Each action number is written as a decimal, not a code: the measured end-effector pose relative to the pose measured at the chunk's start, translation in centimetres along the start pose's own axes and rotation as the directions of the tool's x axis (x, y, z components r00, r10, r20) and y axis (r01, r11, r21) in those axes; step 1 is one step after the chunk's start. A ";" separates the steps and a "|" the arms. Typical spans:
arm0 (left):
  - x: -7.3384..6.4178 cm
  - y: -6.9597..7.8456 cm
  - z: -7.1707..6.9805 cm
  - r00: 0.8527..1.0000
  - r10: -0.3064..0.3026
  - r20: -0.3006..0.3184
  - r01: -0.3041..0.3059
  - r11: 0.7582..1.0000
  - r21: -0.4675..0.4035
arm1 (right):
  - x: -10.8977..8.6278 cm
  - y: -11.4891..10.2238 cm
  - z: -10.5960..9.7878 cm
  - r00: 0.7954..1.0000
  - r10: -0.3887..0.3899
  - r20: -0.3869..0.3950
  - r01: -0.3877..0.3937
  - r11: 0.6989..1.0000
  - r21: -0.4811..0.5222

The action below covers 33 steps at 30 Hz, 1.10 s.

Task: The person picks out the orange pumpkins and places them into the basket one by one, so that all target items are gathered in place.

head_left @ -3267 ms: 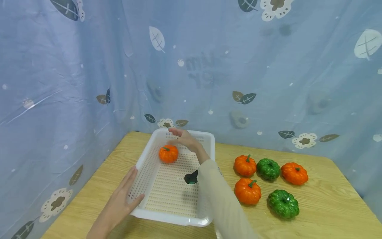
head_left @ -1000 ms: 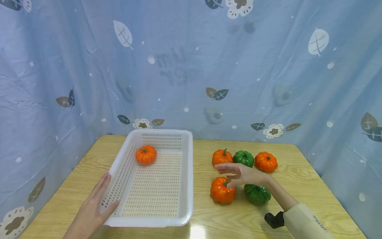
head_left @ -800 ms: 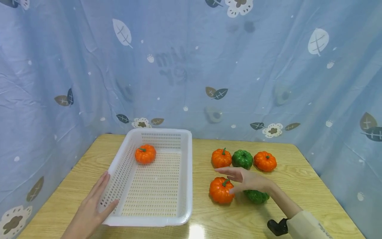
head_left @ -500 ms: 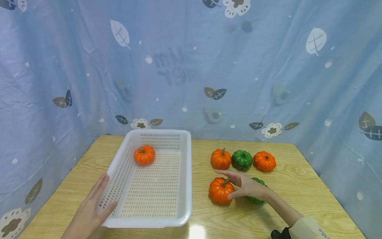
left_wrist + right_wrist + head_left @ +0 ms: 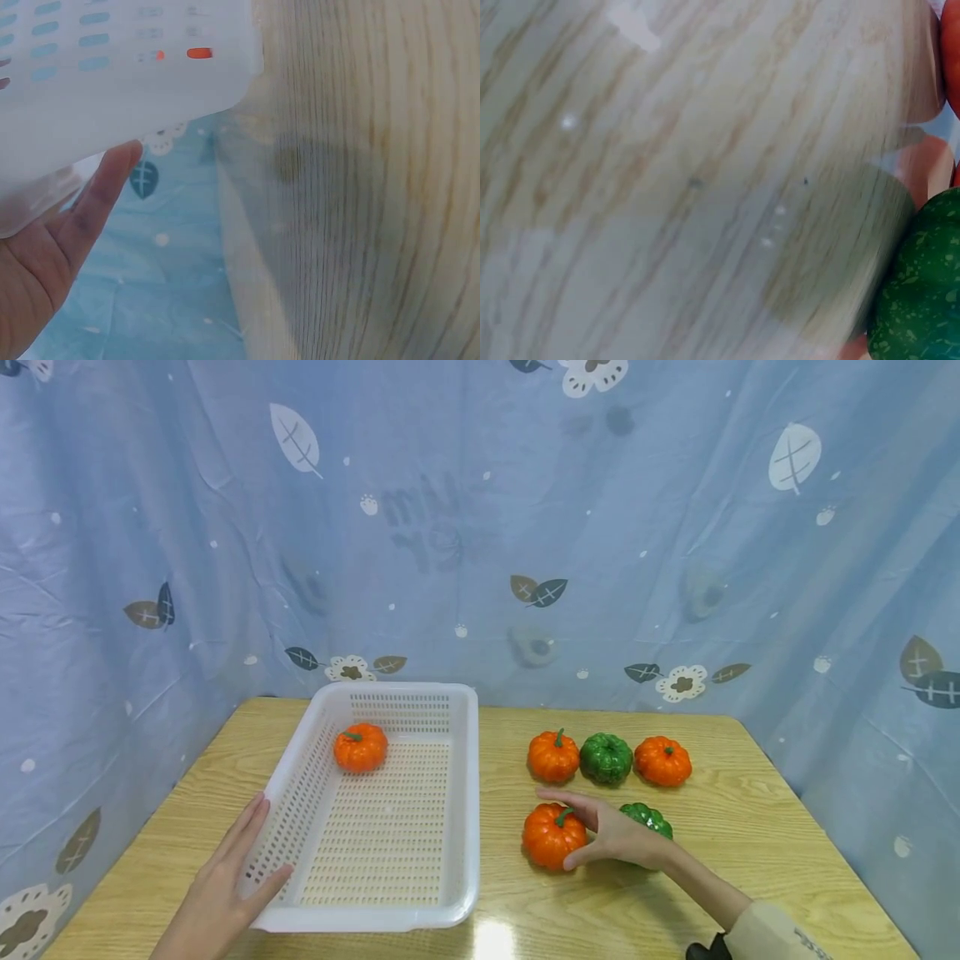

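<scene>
A white perforated plastic basket point(image 5: 390, 918) stands on the left of the table with one small orange pumpkin point(image 5: 361, 748) inside. My left hand point(image 5: 217, 881) rests at the basket's near left corner, fingers straight along the outer wall, thumb over the rim. In the left wrist view one finger point(image 5: 105, 195) reaches up to the basket's rim. My right hand point(image 5: 618, 831) is at another orange pumpkin point(image 5: 551, 839), thumb in front and fingers behind its right side, not visibly closed on it. Behind that hand is a green pumpkin point(image 5: 648, 818), partly hidden.
At the back of the table point(image 5: 757, 860) stand an orange pumpkin point(image 5: 553, 757), a green pumpkin point(image 5: 606, 759) and a flatter orange pumpkin point(image 5: 663, 762) in a row. A blue patterned curtain point(image 5: 465, 527) hangs behind and to the left.
My right hand has left the basket, moved right, then lowered to the near orange pumpkin, its fingers coming around it. My left hand stays at the basket. The view has shifted right.
</scene>
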<state>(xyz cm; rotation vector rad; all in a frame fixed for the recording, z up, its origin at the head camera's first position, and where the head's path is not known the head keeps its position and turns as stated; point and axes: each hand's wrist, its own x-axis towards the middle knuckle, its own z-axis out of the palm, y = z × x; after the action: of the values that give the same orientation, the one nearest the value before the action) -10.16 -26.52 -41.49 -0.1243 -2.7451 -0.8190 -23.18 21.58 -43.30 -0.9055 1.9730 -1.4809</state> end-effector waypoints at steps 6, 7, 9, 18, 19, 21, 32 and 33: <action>0.0 0.0 -0.1 1.000 -0.016 0.013 0.016 1.000 -0.003 | 0.4 0.1 0.5 1.000 -0.005 -0.015 0.004 1.000 -0.027; 0.0 0.0 -0.1 1.000 -0.019 0.017 0.019 1.000 -0.001 | 0.4 0.2 0.6 1.000 -0.006 -0.023 0.005 0.999 -0.038; 0.1 0.0 -0.1 0.999 -0.022 0.024 0.022 1.000 0.000 | 0.5 0.3 0.8 0.999 -0.004 -0.035 0.003 0.999 -0.050; 0.2 -0.2 -0.1 0.999 -0.022 0.034 0.022 1.000 -0.004 | 0.9 0.6 0.8 0.996 0.014 -0.087 -0.016 1.000 -0.024; 0.2 -0.2 -0.1 1.000 -0.015 0.027 0.015 1.000 -0.008 | 0.9 0.6 0.7 0.996 0.010 -0.094 -0.013 1.000 -0.024; 0.1 -0.2 0.0 1.000 0.002 0.009 -0.001 1.000 -0.014 | 1.0 0.7 0.7 0.995 0.004 -0.100 -0.005 1.000 -0.011; 0.1 -0.3 0.0 1.000 0.018 -0.008 -0.018 1.000 -0.018 | 0.9 1.4 1.5 0.994 0.016 -0.107 -0.023 0.998 -0.064; 0.1 -0.3 0.0 1.000 0.021 -0.010 -0.021 1.000 -0.019 | 0.9 1.4 1.6 0.993 0.015 -0.114 -0.024 0.997 -0.073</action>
<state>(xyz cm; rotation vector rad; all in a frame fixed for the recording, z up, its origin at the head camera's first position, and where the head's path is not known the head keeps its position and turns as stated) -10.29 -26.81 -41.62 -0.1517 -2.7225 -0.8383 -22.90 20.12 -45.09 -0.8473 2.1255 -1.4862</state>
